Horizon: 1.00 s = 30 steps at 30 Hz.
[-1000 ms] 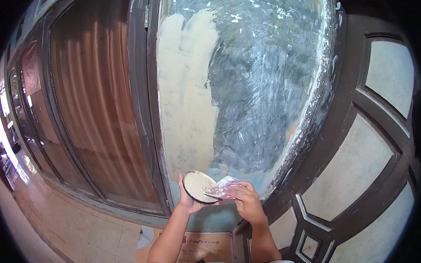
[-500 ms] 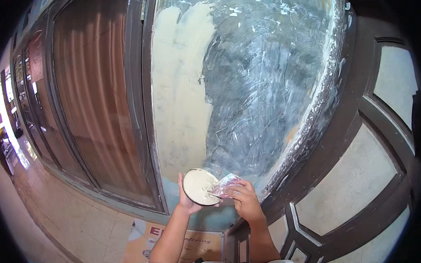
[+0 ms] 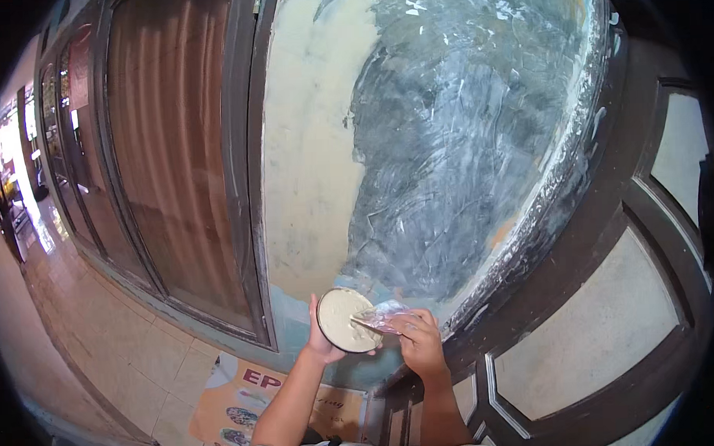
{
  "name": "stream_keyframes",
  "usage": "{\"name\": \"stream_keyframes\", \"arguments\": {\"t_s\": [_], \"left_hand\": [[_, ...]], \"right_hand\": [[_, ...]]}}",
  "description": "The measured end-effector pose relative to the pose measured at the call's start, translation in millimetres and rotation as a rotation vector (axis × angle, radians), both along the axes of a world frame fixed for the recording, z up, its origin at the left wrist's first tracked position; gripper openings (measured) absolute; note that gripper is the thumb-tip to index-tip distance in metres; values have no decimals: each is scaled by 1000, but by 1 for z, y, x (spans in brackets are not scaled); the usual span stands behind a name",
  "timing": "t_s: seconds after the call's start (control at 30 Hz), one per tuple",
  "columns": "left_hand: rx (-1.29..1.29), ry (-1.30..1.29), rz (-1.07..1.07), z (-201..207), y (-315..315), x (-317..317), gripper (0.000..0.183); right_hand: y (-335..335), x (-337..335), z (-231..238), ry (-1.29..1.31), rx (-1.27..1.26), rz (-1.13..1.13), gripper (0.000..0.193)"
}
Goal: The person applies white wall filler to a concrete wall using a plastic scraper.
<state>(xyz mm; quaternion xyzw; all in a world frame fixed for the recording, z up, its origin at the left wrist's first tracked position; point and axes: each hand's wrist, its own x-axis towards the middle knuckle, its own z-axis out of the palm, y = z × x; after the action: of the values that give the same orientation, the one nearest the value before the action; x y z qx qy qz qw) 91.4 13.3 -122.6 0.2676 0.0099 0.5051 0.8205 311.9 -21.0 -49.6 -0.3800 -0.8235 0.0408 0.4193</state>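
Note:
My left hand [image 3: 322, 340] wraps around a round, shallow bowl of cream-coloured filler paste [image 3: 343, 316], holding it up low in front of the wall. Pinched in my right hand [image 3: 418, 337] is a thin, flat scraper [image 3: 382, 315], smeared with paste, whose edge dips into the right side of the paste. Beyond the bowl stands the wall [image 3: 457, 164]. Its left strip carries a smooth cream coat [image 3: 311, 154], while the rest shows rough grey-blue with white flecks.
A dark-framed window with a brown curtain [image 3: 174, 151] borders the wall on the left. To the right is a dark wooden panelled door [image 3: 589, 325]. A printed orange banner [image 3: 229, 400] lies on the tiled floor [image 3: 149, 348] below my hands.
The bowl has shifted slightly right in view, and the scraper has turned a little flatter over the paste. The whole scene has tilted slightly as my head moved.

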Motion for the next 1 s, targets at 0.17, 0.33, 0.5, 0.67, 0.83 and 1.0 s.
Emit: {"name": "stream_keyframes", "arguments": {"t_s": [0.17,0.33,0.5,0.67,0.83,1.0], "left_hand": [[-8,-252,-68,-8,-6,2,115],[-72,-295,-79,-31,-6,-27,117],[-96,-342,46,-49,-16,-99,119],[-211,-404,467,-62,-39,-161,106],[-91,-331,524,-95,-54,-202,108],[-158,-396,582,-84,-63,-198,106]], "right_hand": [[11,-4,-4,-10,-18,-89,29],[32,-20,-8,72,-8,-140,27],[70,-21,-13,129,43,-102,17],[105,-30,-73,82,-56,-109,16],[113,-52,-111,-28,-193,-118,17],[128,-72,-155,-97,-218,-146,21]]}}
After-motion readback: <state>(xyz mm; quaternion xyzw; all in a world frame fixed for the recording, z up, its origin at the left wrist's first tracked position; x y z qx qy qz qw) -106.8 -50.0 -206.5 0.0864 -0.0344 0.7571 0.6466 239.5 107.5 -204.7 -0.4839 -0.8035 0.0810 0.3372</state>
